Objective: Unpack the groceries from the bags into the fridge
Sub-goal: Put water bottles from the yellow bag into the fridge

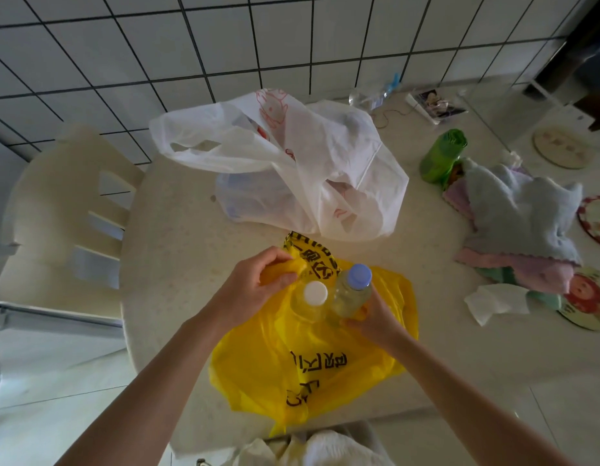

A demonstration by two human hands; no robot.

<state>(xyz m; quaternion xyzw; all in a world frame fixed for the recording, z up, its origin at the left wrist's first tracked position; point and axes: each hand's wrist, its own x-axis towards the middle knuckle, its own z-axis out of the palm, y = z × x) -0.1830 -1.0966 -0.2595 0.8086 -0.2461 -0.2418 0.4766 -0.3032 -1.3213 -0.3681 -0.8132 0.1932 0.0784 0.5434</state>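
A yellow plastic bag (312,361) with black print lies on the pale table (177,237) in front of me. Two clear bottles stand in its mouth: one with a white cap (314,292), one with a blue cap (358,276). My left hand (258,284) pinches the yellow bag's handle just left of the white cap. My right hand (372,317) grips the lower body of the blue-capped bottle. Behind the yellow bag sits a white plastic bag (292,163) with red print, crumpled, with goods dimly showing through it.
A cream plastic chair (66,210) stands at the table's left edge. On the right lie a green bottle (441,154), a pile of pastel cloths (524,216), a crumpled tissue (493,301) and round mats (561,146). A tiled wall rises behind.
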